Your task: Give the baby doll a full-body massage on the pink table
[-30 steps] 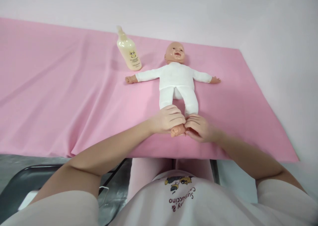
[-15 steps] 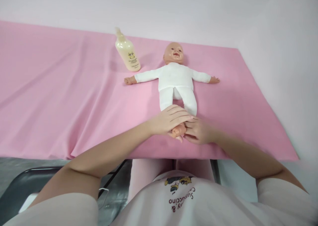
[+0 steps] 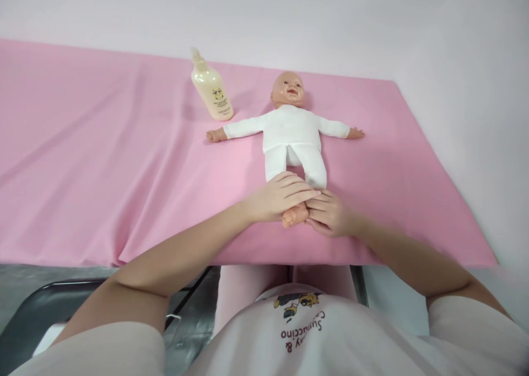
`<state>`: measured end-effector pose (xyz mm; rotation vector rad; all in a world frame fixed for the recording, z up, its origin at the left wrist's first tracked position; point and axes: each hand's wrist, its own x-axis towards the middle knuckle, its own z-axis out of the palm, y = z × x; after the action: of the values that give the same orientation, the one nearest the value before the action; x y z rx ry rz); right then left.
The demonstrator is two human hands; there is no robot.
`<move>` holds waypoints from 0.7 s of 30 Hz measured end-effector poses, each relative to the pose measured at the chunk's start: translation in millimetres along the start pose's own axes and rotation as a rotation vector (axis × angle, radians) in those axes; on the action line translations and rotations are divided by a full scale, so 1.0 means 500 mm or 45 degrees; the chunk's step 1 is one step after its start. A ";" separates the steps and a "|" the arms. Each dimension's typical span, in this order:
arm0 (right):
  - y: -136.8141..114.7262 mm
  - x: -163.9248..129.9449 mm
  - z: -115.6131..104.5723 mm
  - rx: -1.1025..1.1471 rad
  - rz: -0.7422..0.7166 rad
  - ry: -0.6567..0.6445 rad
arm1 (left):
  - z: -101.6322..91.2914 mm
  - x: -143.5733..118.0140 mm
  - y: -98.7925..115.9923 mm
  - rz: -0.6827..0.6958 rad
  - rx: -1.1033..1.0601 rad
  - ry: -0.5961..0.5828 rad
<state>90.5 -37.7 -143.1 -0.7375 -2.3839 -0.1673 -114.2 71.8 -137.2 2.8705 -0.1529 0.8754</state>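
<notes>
A baby doll (image 3: 292,127) in white clothes lies face up on the pink cloth, arms spread and feet toward me. One bare foot (image 3: 295,215) of the doll shows beneath my hands; the other foot is hidden. My left hand (image 3: 281,198) lies across the top of the lower leg and ankle, closed around it, fingers together and thumb out of sight. From the other side, my right hand (image 3: 332,213) wraps its curled fingers around the same foot near the heel. My left fingertips overlap the right fingers.
A pale yellow pump bottle (image 3: 214,93) stands left of the doll's head. The pink cloth (image 3: 82,161) covers the table, with folds on the left. A black chair (image 3: 45,304) stands below the table's front edge at lower left. A white wall is behind.
The hands have shifted slightly on the doll's foot. The left thumb, seen under the foot before, is now hidden. The doll's body and the bottle stay in place.
</notes>
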 end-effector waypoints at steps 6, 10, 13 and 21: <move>-0.002 0.008 -0.009 0.028 -0.001 0.106 | -0.003 -0.001 0.001 -0.016 0.080 0.005; -0.002 0.006 -0.010 0.080 0.006 0.155 | 0.000 -0.005 0.001 0.004 0.114 -0.018; -0.002 0.002 -0.011 0.075 0.026 0.156 | 0.005 -0.010 -0.001 -0.005 0.125 -0.065; -0.005 0.003 -0.009 0.102 0.021 0.154 | 0.009 -0.010 -0.001 0.060 0.090 -0.001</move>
<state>90.7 -40.5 -138.4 -0.6899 -2.2554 -0.1063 -115.8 71.6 -143.6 2.9440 -0.1937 0.9060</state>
